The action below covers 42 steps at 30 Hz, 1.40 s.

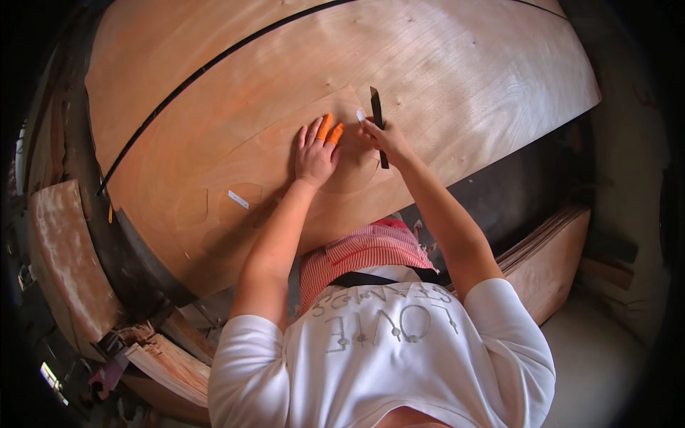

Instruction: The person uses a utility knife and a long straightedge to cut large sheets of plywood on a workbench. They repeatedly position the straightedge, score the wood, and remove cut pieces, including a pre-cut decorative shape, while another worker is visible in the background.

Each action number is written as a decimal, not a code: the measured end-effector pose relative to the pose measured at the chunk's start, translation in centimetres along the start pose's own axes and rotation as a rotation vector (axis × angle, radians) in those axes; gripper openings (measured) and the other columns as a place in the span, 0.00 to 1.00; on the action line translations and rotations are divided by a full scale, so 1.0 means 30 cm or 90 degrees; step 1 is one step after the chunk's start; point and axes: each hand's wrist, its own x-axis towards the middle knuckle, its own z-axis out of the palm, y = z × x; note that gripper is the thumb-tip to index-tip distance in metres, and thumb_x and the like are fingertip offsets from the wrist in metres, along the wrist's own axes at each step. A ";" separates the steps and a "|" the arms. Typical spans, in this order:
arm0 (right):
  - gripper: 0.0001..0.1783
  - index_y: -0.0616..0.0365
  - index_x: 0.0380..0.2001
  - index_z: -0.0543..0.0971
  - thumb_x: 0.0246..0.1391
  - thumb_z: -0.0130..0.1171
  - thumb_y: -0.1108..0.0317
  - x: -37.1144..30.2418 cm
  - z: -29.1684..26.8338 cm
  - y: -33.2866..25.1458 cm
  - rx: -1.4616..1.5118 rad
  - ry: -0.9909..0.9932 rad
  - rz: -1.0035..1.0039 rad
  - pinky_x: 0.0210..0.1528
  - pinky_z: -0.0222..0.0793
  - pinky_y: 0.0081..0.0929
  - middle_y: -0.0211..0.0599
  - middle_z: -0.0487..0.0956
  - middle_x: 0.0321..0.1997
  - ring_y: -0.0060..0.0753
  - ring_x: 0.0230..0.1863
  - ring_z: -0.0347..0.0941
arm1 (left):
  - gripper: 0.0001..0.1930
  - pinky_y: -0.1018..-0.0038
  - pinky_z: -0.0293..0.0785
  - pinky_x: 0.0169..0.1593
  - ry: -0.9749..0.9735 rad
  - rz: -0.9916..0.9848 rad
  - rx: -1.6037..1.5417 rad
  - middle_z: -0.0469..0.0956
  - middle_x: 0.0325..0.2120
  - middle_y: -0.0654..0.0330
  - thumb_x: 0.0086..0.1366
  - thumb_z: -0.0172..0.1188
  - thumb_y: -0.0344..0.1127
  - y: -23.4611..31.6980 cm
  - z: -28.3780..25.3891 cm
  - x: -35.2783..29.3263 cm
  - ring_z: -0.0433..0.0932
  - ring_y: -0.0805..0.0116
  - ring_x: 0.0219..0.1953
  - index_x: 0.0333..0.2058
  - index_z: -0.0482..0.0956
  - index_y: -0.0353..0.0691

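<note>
My left hand [319,153] lies flat with fingers spread on a thin wood veneer sheet [257,146]. Two of its fingers wear orange finger covers [325,128]. To its right, my right hand [385,139] is closed around a dark flat knife-like bar with a slanted tip [377,107], held just over the veneer. A small white piece [360,115] shows at the right fingertips; whether it is tape or paper I cannot tell. A white strip [238,199] with small marks lies on the wood to the left, beside faint curved patch outlines.
A long black strip [214,60] curves across the large wood sheet [457,64]. Stacked sheets [549,264] stand low at the right. At the left are a wooden board [71,250] and splintered veneer pieces [171,367]. The big sheet's near edge meets my striped red apron [364,253].
</note>
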 end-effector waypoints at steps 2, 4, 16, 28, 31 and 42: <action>0.12 0.60 0.29 0.75 0.49 0.53 0.62 0.044 0.041 -0.010 -0.023 0.060 -0.008 0.18 0.58 0.12 0.27 0.75 0.20 0.13 0.17 0.64 | 0.21 0.59 0.47 0.58 -0.011 0.005 0.005 0.60 0.53 0.55 0.54 0.51 0.41 0.004 -0.008 0.006 0.55 0.60 0.57 0.48 0.68 0.48; 0.12 0.60 0.29 0.75 0.48 0.54 0.61 0.071 0.054 -0.014 -0.122 0.122 0.011 0.18 0.59 0.14 0.28 0.76 0.20 0.14 0.18 0.66 | 0.20 0.59 0.46 0.58 -0.012 0.005 0.012 0.60 0.53 0.56 0.55 0.50 0.41 0.010 -0.008 0.012 0.55 0.60 0.57 0.49 0.68 0.49; 0.11 0.60 0.25 0.77 0.45 0.56 0.62 0.091 0.041 -0.026 -0.127 0.171 0.034 0.19 0.60 0.15 0.29 0.76 0.19 0.16 0.18 0.67 | 0.26 0.63 0.53 0.56 -0.079 0.079 -0.052 0.63 0.50 0.53 0.45 0.55 0.30 0.030 -0.033 0.136 0.57 0.59 0.56 0.47 0.66 0.34; 0.14 0.57 0.21 0.77 0.43 0.55 0.57 0.048 0.019 -0.024 -0.267 0.135 0.005 0.26 0.67 0.24 0.33 0.77 0.18 0.27 0.21 0.73 | 0.15 0.65 0.62 0.47 -0.148 0.182 0.129 0.72 0.37 0.54 0.53 0.45 0.29 0.023 -0.004 0.191 0.62 0.58 0.51 0.40 0.72 0.34; 0.12 0.55 0.20 0.77 0.42 0.54 0.57 0.084 -0.045 -0.104 -0.534 0.068 -0.018 0.27 0.67 0.29 0.35 0.77 0.19 0.32 0.22 0.74 | 0.15 0.66 0.63 0.46 -0.239 0.151 0.139 0.72 0.37 0.54 0.54 0.45 0.29 0.032 0.014 0.211 0.62 0.59 0.51 0.40 0.73 0.34; 0.10 0.60 0.27 0.77 0.48 0.56 0.64 0.016 -0.037 0.008 -0.150 0.011 -0.007 0.23 0.63 0.15 0.30 0.74 0.19 0.18 0.21 0.69 | 0.32 0.59 0.46 0.59 0.023 -0.045 0.058 0.54 0.56 0.51 0.52 0.54 0.44 -0.058 0.015 0.041 0.52 0.56 0.58 0.54 0.58 0.37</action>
